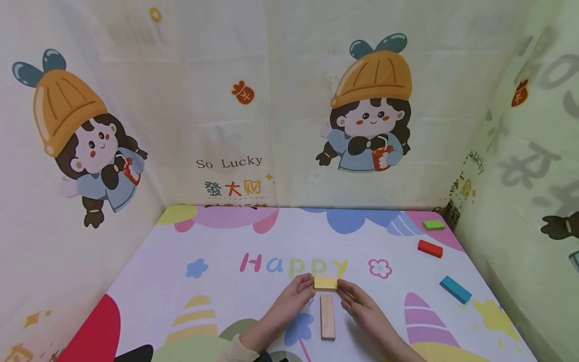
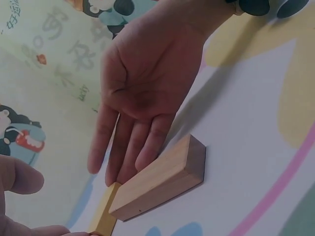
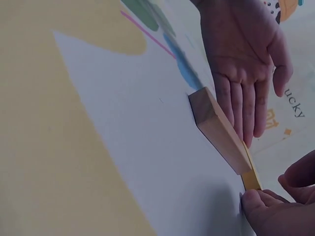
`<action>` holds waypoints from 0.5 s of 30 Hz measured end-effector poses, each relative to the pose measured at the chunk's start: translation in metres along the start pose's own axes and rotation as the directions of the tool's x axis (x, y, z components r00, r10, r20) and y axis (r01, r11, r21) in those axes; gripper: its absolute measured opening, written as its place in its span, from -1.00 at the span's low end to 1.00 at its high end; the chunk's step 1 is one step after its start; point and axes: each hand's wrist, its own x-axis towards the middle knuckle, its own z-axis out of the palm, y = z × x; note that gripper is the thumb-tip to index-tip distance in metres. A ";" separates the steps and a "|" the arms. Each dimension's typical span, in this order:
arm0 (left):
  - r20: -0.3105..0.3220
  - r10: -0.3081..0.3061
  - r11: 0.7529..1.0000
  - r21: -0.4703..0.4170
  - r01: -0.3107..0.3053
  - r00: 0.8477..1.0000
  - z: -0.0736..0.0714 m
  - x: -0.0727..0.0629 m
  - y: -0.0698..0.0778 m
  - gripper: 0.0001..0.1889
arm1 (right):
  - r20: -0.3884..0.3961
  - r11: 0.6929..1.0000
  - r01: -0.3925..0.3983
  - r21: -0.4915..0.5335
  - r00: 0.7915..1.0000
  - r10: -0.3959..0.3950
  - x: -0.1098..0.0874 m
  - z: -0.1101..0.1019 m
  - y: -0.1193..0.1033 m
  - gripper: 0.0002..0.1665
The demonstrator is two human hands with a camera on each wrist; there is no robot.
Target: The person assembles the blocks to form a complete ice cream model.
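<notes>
A yellow block (image 1: 325, 284) lies crosswise on the tabletop, its long side facing me. My left hand (image 1: 293, 303) touches its left end with the fingertips, and my right hand (image 1: 365, 307) touches the right end. Fingers on both hands look mostly straight; the palms face each other in the wrist views. Nearer to me, between the hands, a plain wooden block (image 1: 327, 318) lies lengthwise, pointing at the yellow one's middle. In the right wrist view the wooden block (image 3: 221, 137) hides part of the yellow block (image 3: 251, 179).
Toward the right edge lie a blue block (image 1: 455, 289), a red block (image 1: 430, 249) and a green block (image 1: 433, 225). Printed cloth walls (image 1: 298, 125) enclose the table (image 1: 217, 286) at the back and both sides. A black object (image 1: 135, 353) shows at the bottom left.
</notes>
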 end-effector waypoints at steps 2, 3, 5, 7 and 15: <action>0.012 0.006 1.000 0.013 -0.007 1.000 0.001 -0.002 -0.001 -0.36 | -0.013 1.000 -0.007 -0.010 1.000 0.007 -0.001 0.000 0.001 -0.32; 0.018 0.008 1.000 0.024 -0.008 1.000 0.001 -0.002 -0.001 -0.36 | -0.019 1.000 -0.012 -0.015 1.000 0.012 -0.002 0.000 0.001 -0.33; 0.033 0.013 0.999 0.031 -0.014 0.999 0.001 -0.004 -0.002 -0.35 | -0.024 1.000 -0.020 -0.018 1.000 0.019 -0.003 0.001 0.002 -0.32; 0.046 0.023 0.999 0.037 -0.025 0.999 0.002 -0.006 -0.003 -0.35 | -0.026 0.999 -0.028 -0.019 0.999 0.028 -0.004 0.001 0.002 -0.32; 0.061 0.021 0.998 0.063 -0.025 0.998 0.003 -0.014 -0.003 -0.33 | 0.001 0.997 -0.010 -0.072 1.000 0.010 -0.008 0.000 0.006 -0.33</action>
